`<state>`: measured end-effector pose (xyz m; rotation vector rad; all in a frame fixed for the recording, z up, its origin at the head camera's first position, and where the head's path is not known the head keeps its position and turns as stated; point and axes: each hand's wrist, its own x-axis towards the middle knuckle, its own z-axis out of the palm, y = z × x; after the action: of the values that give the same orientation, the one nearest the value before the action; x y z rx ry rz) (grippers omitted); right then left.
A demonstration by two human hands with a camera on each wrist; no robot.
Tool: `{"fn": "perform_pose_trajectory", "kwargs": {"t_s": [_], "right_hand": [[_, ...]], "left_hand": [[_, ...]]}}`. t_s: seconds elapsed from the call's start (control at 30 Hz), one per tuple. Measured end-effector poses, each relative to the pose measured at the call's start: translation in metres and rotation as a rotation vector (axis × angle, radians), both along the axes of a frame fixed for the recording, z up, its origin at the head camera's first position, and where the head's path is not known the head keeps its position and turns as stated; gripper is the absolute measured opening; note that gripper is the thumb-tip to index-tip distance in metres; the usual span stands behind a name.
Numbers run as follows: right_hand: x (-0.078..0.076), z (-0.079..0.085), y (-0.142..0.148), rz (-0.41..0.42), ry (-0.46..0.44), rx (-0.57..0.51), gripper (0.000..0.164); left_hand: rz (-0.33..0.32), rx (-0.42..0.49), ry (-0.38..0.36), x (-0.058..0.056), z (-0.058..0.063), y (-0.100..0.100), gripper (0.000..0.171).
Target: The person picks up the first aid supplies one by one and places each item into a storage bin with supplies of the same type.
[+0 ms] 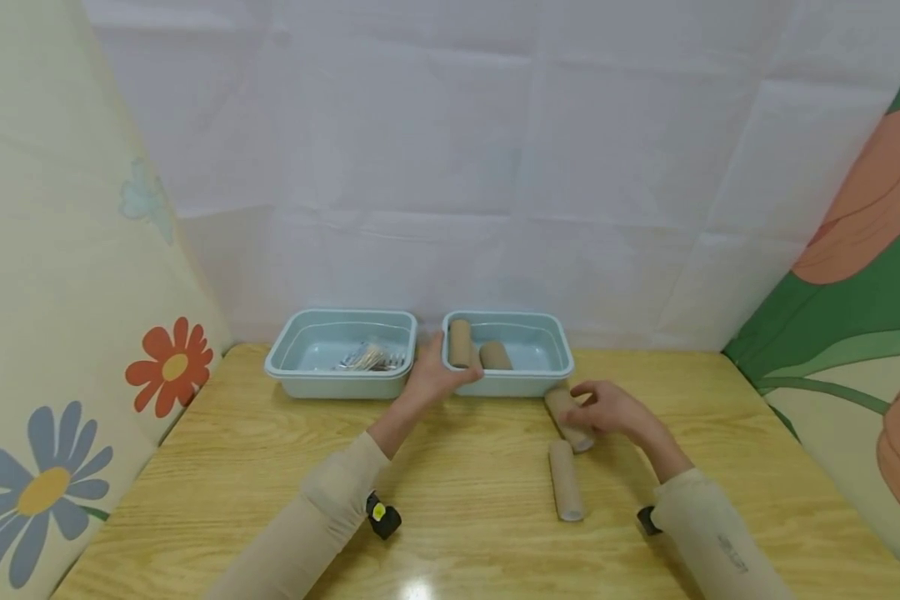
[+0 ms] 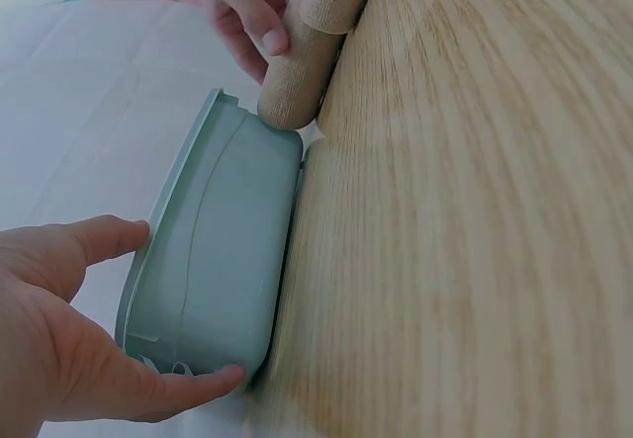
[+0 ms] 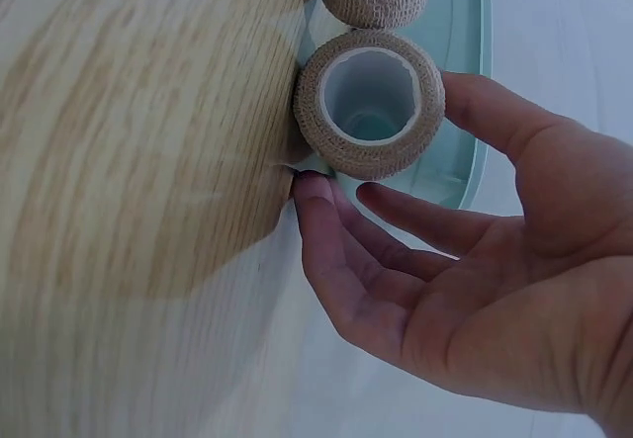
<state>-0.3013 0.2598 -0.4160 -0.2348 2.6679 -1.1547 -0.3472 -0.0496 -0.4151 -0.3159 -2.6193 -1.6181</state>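
My left hand (image 1: 432, 375) is at the left end of the right light blue bin (image 1: 547, 384). Its thumb touches the front rim and a straight finger presses the end near the base, as the left wrist view shows. My right hand (image 1: 613, 408) has its thumb and curled fingers round a tan bandage roll (image 1: 567, 419) lying on the table by the bin's front right corner. In the right wrist view this bandage roll (image 3: 312, 112) has crinkled wrap over a white hollow core. A second bandage roll (image 1: 566, 482) lies just nearer me. Inside the bin one roll (image 1: 460, 343) leans upright and another (image 1: 496, 356) lies down.
To the left stands a matching blue bin (image 1: 330, 386) holding small plastic-wrapped sticks (image 1: 372, 357). Both bins are on a wooden table (image 1: 465, 533) against a white cloth backdrop (image 1: 420, 150). Flower-patterned panels (image 1: 840, 350) rise at both sides.
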Motion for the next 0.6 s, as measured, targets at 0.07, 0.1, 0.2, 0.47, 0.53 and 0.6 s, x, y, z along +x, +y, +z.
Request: {"fn": "perform_pose_trajectory", "kwargs": {"t_s": [0.07, 0.1, 0.2, 0.47, 0.53, 0.6], "right_hand": [[0.0004, 0.0003, -0.0004, 0.003, -0.002, -0.002, 0.064], [0.0004, 0.0005, -0.0005, 0.004, 0.0, 0.0, 0.065], [0.0, -0.0009, -0.0004, -0.002, -0.004, 0.003, 0.066], [-0.0001, -0.0044, 0.0005, -0.042, -0.036, -0.041, 0.066], [0.0007, -0.0032, 0.0007, -0.047, -0.038, -0.046, 0.066], [0.0014, -0.0021, 0.001, -0.051, -0.045, -0.049, 0.067]], "left_hand": [[0.002, -0.001, 0.001, 0.0002, 0.0004, 0.0, 0.104], [0.002, 0.001, 0.004, 0.0004, 0.0007, 0.0, 0.104], [-0.001, 0.004, 0.004, 0.0015, 0.0012, 0.0008, 0.104], [-0.002, 0.003, -0.002, 0.0009, -0.0004, 0.0009, 0.104], [-0.001, 0.0, -0.005, 0.0002, -0.0009, 0.0008, 0.104], [-0.004, 0.009, -0.011, 0.0001, -0.0012, 0.0005, 0.104]]}}
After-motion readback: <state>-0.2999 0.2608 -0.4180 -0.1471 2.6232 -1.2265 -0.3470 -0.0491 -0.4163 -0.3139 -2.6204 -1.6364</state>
